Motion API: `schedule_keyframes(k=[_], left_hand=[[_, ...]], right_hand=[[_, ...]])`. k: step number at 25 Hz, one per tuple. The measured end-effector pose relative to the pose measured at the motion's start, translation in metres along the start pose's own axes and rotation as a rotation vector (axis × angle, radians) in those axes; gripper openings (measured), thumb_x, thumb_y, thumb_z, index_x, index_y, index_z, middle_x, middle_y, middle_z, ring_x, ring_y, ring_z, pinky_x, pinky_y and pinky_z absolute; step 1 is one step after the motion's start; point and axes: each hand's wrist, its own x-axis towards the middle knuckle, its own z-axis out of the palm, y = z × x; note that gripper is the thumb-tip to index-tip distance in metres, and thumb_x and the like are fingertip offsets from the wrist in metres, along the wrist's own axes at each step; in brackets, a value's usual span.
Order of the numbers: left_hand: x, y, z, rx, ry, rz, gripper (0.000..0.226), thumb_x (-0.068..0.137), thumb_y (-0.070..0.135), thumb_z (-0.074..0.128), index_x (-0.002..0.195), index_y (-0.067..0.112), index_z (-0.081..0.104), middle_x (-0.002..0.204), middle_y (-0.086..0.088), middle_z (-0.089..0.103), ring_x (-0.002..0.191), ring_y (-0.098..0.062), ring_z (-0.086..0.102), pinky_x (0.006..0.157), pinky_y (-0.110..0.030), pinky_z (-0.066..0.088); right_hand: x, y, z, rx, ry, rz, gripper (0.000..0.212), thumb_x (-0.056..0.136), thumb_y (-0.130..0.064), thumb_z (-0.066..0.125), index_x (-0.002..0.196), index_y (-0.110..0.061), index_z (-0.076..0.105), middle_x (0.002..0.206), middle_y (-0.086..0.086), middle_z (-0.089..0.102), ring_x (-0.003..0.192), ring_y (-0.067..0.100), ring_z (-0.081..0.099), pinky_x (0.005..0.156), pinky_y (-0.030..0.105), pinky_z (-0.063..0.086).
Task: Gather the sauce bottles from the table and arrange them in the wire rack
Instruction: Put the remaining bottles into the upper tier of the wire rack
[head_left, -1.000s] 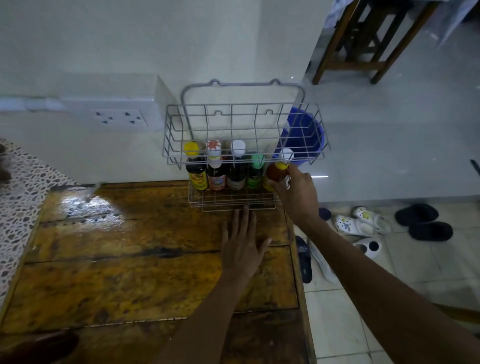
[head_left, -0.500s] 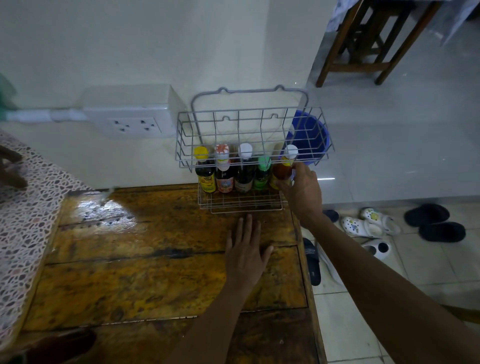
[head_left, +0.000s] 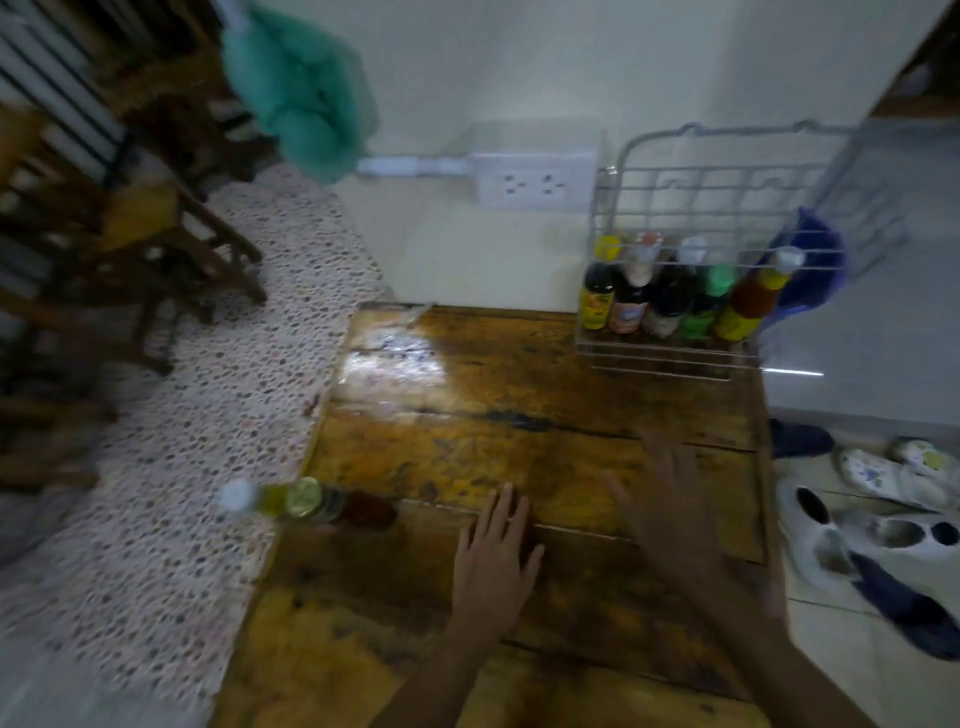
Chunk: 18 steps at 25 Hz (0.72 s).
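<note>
Five sauce bottles (head_left: 670, 299) stand side by side in the lower tier of the wire rack (head_left: 727, 176), which sits at the far right corner of the wooden counter (head_left: 467, 447) against the wall. From the left they show a yellow cap, a red-and-white cap, a white cap, a green cap, and at the right end an orange-red bottle with a yellow label (head_left: 748, 306) that leans a little to the right. The upper tier of the rack looks empty.

One bottle is not yet in the rack: a bottle lying on its side (head_left: 306, 501) at the left edge of the counter, its white cap pointing out over the speckled floor. Its body looks yellowish toward the cap and dark red toward the base, though blur makes the label unreadable.

The left hand (head_left: 493, 561) lies flat on the counter, palm down, fingers spread, gripping nothing. The right hand (head_left: 670, 499) is heavily blurred above the counter to its right; its fingers appear spread and it holds nothing.

As a judgement, the task is nearly done: five bottles placed, and one left to fetch, stand up and slot into the rack. No other loose bottle shows on the visible part of the counter.
</note>
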Motion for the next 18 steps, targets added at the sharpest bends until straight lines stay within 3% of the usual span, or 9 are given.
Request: schedule_keyframes(k=[2, 4, 8, 10, 14, 18], left_hand=[[-0.045, -0.045, 0.007, -0.019, -0.017, -0.106, 0.071, 0.101, 0.071, 0.021, 0.164, 0.041, 0.007, 0.170, 0.020, -0.019, 0.156, -0.005, -0.015, 0.126, -0.048, 0.021], [-0.083, -0.082, 0.008, -0.033, -0.029, -0.186, 0.072, 0.101, 0.071, 0.022, 0.164, 0.040, 0.006, 0.169, 0.021, -0.020, 0.159, -0.007, -0.011, 0.125, -0.047, 0.021], [-0.126, -0.138, -0.008, -0.178, 0.087, -0.371, 0.067, 0.102, 0.057, 0.046, 0.161, 0.030, 0.030, 0.173, 0.008, 0.012, 0.157, -0.015, 0.020, 0.121, -0.040, 0.026], [-0.128, -0.160, -0.030, -0.305, 0.197, -0.443, 0.064, 0.100, 0.046, 0.059, 0.155, 0.019, 0.040, 0.163, -0.002, 0.035, 0.149, -0.021, 0.037, 0.118, -0.040, 0.036], [-0.108, -0.198, -0.083, -0.627, 0.403, -0.446, 0.067, 0.093, 0.026, 0.076, 0.151, 0.012, 0.045, 0.142, -0.010, 0.056, 0.134, -0.029, 0.053, 0.110, -0.047, 0.046], [-0.085, -0.216, -0.109, -0.746, 0.393, -0.309, 0.066, 0.090, 0.030, 0.078, 0.148, 0.028, 0.045, 0.137, 0.004, 0.059, 0.130, -0.017, 0.057, 0.107, -0.047, 0.050]], right_hand=[[-0.035, -0.040, 0.039, 0.011, -0.129, -0.074, 0.068, 0.087, -0.040, 0.075, 0.142, -0.014, 0.047, 0.133, 0.012, 0.056, 0.121, 0.030, 0.055, 0.095, 0.038, 0.049], [-0.060, -0.077, 0.071, 0.082, -0.229, -0.079, 0.071, 0.088, -0.045, 0.072, 0.147, -0.019, 0.043, 0.140, 0.004, 0.051, 0.128, 0.022, 0.050, 0.099, 0.030, 0.045], [-0.076, -0.139, 0.123, 0.109, -0.303, -0.139, 0.072, 0.086, -0.053, 0.069, 0.147, -0.028, 0.039, 0.141, -0.004, 0.050, 0.128, 0.016, 0.049, 0.096, 0.027, 0.044], [-0.076, -0.166, 0.142, 0.118, -0.326, -0.179, 0.073, 0.084, -0.052, 0.071, 0.146, -0.029, 0.038, 0.139, -0.005, 0.051, 0.126, 0.015, 0.050, 0.097, 0.028, 0.046], [-0.075, -0.205, 0.170, 0.137, -0.355, -0.174, 0.076, 0.084, -0.050, 0.073, 0.148, -0.029, 0.036, 0.146, -0.006, 0.047, 0.130, 0.016, 0.046, 0.101, 0.032, 0.044], [-0.069, -0.227, 0.180, 0.258, -0.346, -0.151, 0.062, 0.086, -0.036, 0.076, 0.140, -0.019, 0.051, 0.132, 0.000, 0.059, 0.118, 0.021, 0.055, 0.096, 0.043, 0.049]])
